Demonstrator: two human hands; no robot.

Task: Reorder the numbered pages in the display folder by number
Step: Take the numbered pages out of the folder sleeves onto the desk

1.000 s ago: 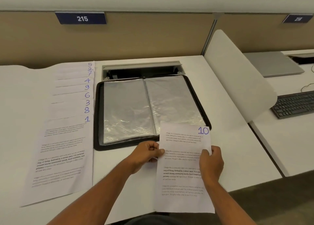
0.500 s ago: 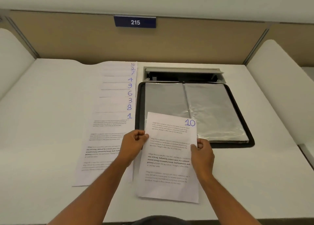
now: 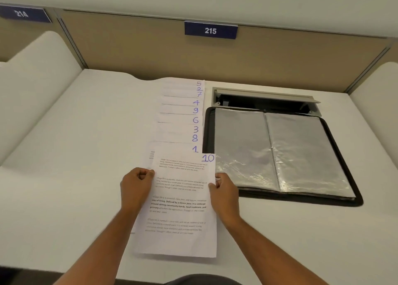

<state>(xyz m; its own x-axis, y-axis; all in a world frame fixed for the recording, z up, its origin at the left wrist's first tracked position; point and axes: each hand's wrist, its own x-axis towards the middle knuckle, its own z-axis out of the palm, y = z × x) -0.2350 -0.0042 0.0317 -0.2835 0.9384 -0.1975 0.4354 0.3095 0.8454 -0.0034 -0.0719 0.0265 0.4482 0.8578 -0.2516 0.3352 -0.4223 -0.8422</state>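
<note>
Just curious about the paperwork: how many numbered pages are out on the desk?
10. Nine lie fanned left of the folder, numbers showing from 5 down to 1. Page 10 is held by both hands over their lower end. More could be hidden.

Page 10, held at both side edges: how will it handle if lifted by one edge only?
Probably floppy: page 10 is a single thin sheet, gripped by the left hand and right hand together. Likely very light. It may slide easily over the overlapped pages beneath.

White page 10 [image 3: 181, 203] bears purple numerals; beside it, the black-edged folder [image 3: 282, 155] holds silvery sleeves.
</note>
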